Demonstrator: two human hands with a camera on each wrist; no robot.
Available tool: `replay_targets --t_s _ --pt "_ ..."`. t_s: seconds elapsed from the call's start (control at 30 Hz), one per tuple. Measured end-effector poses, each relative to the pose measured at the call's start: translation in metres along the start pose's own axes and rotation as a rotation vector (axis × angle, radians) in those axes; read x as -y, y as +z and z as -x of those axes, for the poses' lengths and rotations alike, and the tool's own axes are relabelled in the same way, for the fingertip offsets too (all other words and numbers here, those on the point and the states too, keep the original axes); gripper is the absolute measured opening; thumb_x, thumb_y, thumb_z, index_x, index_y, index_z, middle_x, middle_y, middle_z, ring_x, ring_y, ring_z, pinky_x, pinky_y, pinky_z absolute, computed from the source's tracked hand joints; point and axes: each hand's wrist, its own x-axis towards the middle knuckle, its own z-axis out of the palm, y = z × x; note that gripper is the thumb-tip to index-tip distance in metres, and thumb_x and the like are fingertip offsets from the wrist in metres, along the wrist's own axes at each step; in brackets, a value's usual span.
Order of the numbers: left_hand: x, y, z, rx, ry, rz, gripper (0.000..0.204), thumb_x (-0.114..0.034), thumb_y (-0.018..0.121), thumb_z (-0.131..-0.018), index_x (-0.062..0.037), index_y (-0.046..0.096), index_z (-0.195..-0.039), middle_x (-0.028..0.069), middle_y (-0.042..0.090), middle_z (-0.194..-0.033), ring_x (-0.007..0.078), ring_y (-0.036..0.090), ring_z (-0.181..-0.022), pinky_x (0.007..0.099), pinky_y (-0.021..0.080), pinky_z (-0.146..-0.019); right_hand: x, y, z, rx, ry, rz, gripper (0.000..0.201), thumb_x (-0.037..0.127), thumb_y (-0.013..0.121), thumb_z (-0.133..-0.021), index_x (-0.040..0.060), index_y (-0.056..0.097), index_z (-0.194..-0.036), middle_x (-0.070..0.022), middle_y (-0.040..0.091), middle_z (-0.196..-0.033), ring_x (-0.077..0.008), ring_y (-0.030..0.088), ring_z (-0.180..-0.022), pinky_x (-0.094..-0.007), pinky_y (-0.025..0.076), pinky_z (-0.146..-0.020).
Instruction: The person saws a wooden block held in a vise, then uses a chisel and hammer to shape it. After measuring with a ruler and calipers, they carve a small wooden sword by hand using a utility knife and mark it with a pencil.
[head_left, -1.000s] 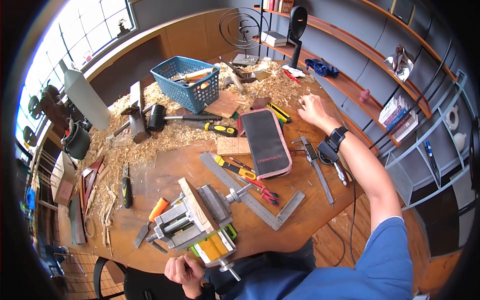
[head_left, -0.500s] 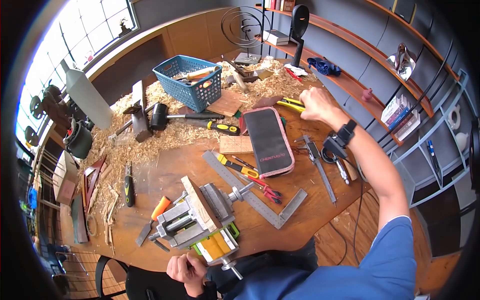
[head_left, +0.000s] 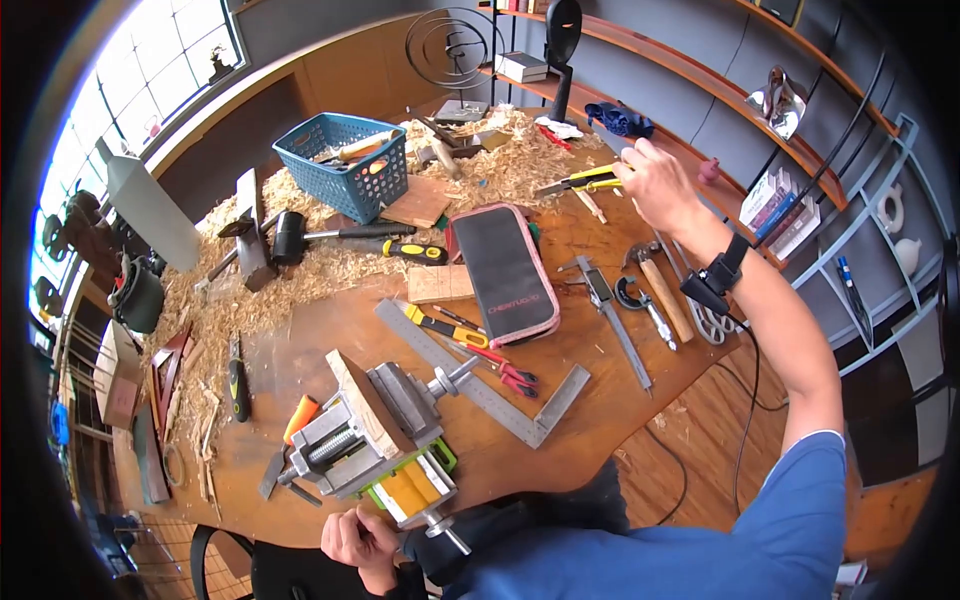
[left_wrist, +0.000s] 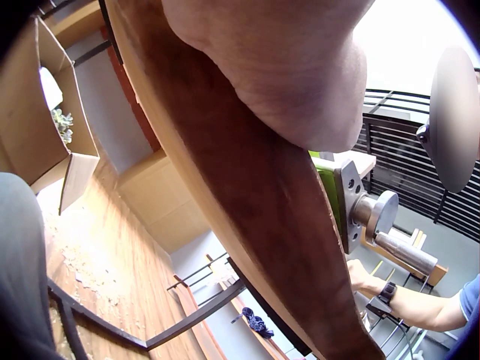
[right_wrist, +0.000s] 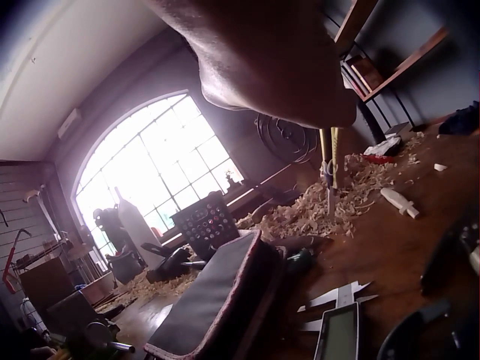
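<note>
My right hand (head_left: 665, 188) grips a yellow-and-black hand tool (head_left: 592, 180) above the far right of the workbench. In the right wrist view, two yellow strips of the tool (right_wrist: 335, 154) run below the hand, ending in a narrow dark tip over the shavings. My left hand (head_left: 360, 542) is loosely curled and holds nothing, at the bench's front edge beside a metal vise (head_left: 375, 420). The vise has a wooden board (head_left: 368, 405) between its jaws. Nearest the right hand are a small wood piece (head_left: 590, 206) and a black zip pouch (head_left: 503, 270).
A blue basket (head_left: 340, 185) of tools stands among wood shavings (head_left: 500, 180) at the back. Right of the pouch lie a caliper (head_left: 615, 325), a micrometer (head_left: 645, 312) and a hammer (head_left: 665, 295). A steel square (head_left: 480, 395) lies by the vise, and a mallet (head_left: 290, 238) sits at left.
My right hand took hold of the yellow-and-black tool beside the pouch and lifted it up and to the right. The left hand has stayed by the vise. The view has shifted slightly.
</note>
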Motion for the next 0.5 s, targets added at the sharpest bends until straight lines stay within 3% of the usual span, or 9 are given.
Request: replay_targets --t_s 0.03,0.17,0.23,0.4,0.47,0.5 --pt "-0.001 0.001 0.000 -0.014 0.000 0.006 0.023 -0.001 0.061 -0.086 -0.0018 0.050 -0.066 0.0105 0.042 -0.055 0.0280 0.044 -0.047 0.0383 0.030 -0.048 0.000 -0.005 0.001 -0.072 -0.004 -0.003 0.003 0.003 0.065 -0.083 0.0016 0.068 -0.085 -0.0097 0.065 -0.089 -0.0256 0.064 -0.095 -0.0375 0.059 -0.078" --pt "0.002 -0.001 0.002 -0.005 0.005 -0.005 0.023 -0.001 0.061 -0.087 -0.0018 0.051 -0.066 0.0103 0.042 -0.056 0.0277 0.044 -0.047 0.0382 0.030 -0.048 0.001 -0.001 0.012 -0.033 -0.016 0.007 0.002 0.002 0.065 -0.083 0.0019 0.067 -0.083 -0.0095 0.065 -0.088 -0.0253 0.064 -0.094 -0.0373 0.059 -0.077" --pt "0.003 0.000 0.001 -0.008 0.013 -0.008 0.023 -0.002 0.061 -0.087 -0.0017 0.052 -0.066 0.0101 0.042 -0.056 0.0275 0.044 -0.047 0.0381 0.030 -0.048 0.000 -0.004 0.016 -0.140 0.017 -0.031 0.002 0.002 0.064 -0.083 0.0023 0.066 -0.081 -0.0091 0.064 -0.088 -0.0254 0.064 -0.093 -0.0377 0.059 -0.077" --pt "0.003 0.000 0.001 -0.010 0.026 -0.006 0.022 -0.002 0.061 -0.088 -0.0015 0.053 -0.067 0.0098 0.042 -0.056 0.0271 0.044 -0.047 0.0380 0.029 -0.048 -0.004 -0.010 0.034 0.025 0.004 -0.076 0.008 0.000 0.065 -0.081 0.0015 0.069 -0.087 -0.0097 0.065 -0.088 -0.0267 0.064 -0.093 -0.0391 0.059 -0.077" --pt "0.003 0.000 0.003 -0.012 0.015 -0.009 0.022 -0.002 0.061 -0.088 -0.0011 0.054 -0.068 0.0096 0.041 -0.056 0.0268 0.043 -0.048 0.0379 0.029 -0.048 -0.004 -0.020 0.045 -0.046 0.127 -0.180 0.017 0.000 0.066 -0.078 0.0027 0.072 -0.094 -0.0104 0.066 -0.090 -0.0264 0.064 -0.095 -0.0392 0.059 -0.077" --pt "0.003 0.000 0.003 -0.009 0.017 -0.002 0.022 -0.002 0.061 -0.088 -0.0011 0.054 -0.068 0.0096 0.041 -0.056 0.0268 0.043 -0.048 0.0379 0.029 -0.048 -0.006 -0.026 0.053 -0.056 0.196 -0.194 0.027 0.004 0.069 -0.074 0.0040 0.077 -0.100 -0.0121 0.070 -0.088 -0.0269 0.066 -0.088 -0.0386 0.059 -0.075"
